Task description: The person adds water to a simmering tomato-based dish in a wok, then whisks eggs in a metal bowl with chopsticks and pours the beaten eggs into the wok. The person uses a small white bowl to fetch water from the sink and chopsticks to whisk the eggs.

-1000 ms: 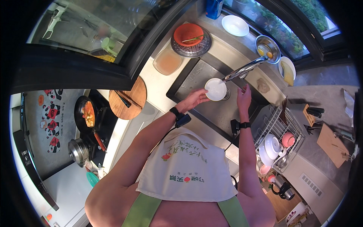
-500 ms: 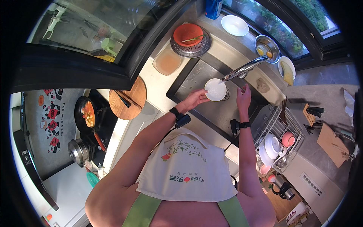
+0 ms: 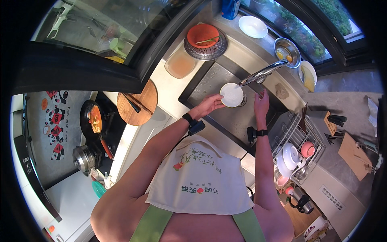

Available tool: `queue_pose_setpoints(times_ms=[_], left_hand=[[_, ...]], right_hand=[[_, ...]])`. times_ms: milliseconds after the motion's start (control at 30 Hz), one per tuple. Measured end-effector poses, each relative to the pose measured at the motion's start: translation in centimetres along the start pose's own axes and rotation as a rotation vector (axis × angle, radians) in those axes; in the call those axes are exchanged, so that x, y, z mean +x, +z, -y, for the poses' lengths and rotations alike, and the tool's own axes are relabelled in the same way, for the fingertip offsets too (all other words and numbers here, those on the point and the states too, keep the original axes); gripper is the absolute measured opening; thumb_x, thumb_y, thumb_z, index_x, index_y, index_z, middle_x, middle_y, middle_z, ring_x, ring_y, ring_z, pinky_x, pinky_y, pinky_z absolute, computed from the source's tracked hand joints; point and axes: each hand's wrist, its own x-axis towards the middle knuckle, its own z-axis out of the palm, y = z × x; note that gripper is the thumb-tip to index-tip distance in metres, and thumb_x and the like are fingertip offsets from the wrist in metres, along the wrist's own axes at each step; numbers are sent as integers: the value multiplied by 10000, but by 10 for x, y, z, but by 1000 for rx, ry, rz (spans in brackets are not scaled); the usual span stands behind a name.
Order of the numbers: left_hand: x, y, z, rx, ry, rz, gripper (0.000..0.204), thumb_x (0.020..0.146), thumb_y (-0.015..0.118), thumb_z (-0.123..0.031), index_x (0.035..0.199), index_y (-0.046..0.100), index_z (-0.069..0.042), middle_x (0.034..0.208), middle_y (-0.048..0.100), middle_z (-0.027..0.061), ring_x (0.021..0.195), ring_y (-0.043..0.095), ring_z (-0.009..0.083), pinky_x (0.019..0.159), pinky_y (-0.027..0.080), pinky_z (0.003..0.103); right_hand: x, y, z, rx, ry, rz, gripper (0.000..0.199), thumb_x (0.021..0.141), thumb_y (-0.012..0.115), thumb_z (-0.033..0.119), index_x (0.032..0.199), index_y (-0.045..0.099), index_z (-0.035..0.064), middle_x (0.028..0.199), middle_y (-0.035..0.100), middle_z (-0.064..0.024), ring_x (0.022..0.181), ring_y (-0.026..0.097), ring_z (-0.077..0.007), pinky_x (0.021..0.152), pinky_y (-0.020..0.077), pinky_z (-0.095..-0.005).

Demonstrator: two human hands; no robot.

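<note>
1. A person in a pale apron [image 3: 197, 173] with green straps leans over a kitchen sink [image 3: 223, 121], forearms reaching toward the basin.
2. The left hand [image 3: 210, 104] is clamped on the near-left rim of a small white bowl [image 3: 231, 97], thumb and fingers pinching its edge.
3. The right hand [image 3: 261, 107] reaches past the bowl's right, fingers partly curled near the faucet base; whether they grip anything cannot be told.
4. The bowl hangs above the basin, just under the tip of the chrome faucet [image 3: 264, 71]; any stream is too faint to confirm. Good handling here means a firm rim pinch, the bowl centred under the spout and clear of the metal, and a gentle flow to limit splashing.
5. Beyond, a steel bowl [image 3: 285, 45] holding what look like two egg yolks stands near the window, best kept free of spray.
</note>
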Motion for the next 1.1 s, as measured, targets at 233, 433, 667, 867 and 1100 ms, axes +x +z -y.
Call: queue_pose_setpoints(times_ms=[233,433,667,867,1100], left_hand=[[1,-2,3,-3,-3,2,359,1001,649,-198,1290,574,0,1285,671,131,1199,664,232,1063,538,390],[-2,1,2,-20,-6,27,388,1005,637,-199,1318,562,17,1294,667,136,1205,661,234,1070,536,388],[-6,6,-1,-11,-4,23,390,1006,632,-198,1322,560,18,1294,667,131,1206,660,232,1069,537,387],[-8,9,-3,-20,0,37,392,1007,634,-205,1323,562,15,1309,663,135,1216,656,232,1070,534,387],[-12,15,-9,-32,22,50,384,1011,632,-210,1316,567,14,1298,671,139,1212,660,235,1065,537,388]], right_hand=[[1,0,-1,-17,-23,2,623,969,709,259,1485,494,-16,1289,672,-179,1091,699,-292,946,540,-411],[1,2,-4,-13,-41,-7,614,977,703,262,1482,497,-19,1287,672,-182,1090,701,-292,948,540,-411],[0,2,-3,-25,-45,-4,619,980,702,269,1486,492,-20,1280,676,-186,1094,702,-294,949,541,-410],[1,1,-4,-23,-39,-1,628,975,707,286,1481,499,-23,1276,684,-187,1093,707,-297,945,545,-414],[5,-2,-5,5,-11,24,632,972,708,289,1479,503,-27,1252,695,-199,1092,707,-310,941,546,-419]])
